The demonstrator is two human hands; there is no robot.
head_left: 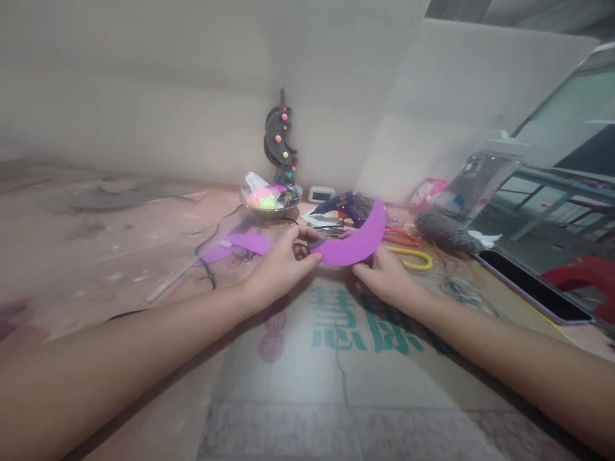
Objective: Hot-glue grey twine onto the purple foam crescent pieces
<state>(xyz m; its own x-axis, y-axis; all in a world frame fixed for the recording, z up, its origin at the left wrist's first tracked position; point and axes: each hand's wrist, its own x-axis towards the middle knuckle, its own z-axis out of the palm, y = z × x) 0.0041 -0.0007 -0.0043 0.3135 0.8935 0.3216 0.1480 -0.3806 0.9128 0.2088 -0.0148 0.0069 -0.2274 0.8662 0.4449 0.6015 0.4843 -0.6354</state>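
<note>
A purple crescent-shaped cutout (355, 240) is held up just above the table between both hands. My left hand (281, 266) pinches its left tip with fingers closed. My right hand (384, 275) grips its lower right edge from beneath, fingers closed. A second purple piece (245, 244) lies flat on the table to the left of my left hand.
A blue glue gun (343, 206), orange and yellow-handled scissors (410, 246), a ball of grey yarn (444, 232) and a bowl of bright pom-poms (271, 197) sit behind the hands. A black crescent with pom-poms (281, 144) leans on the wall. A tablet (526, 285) lies at the right.
</note>
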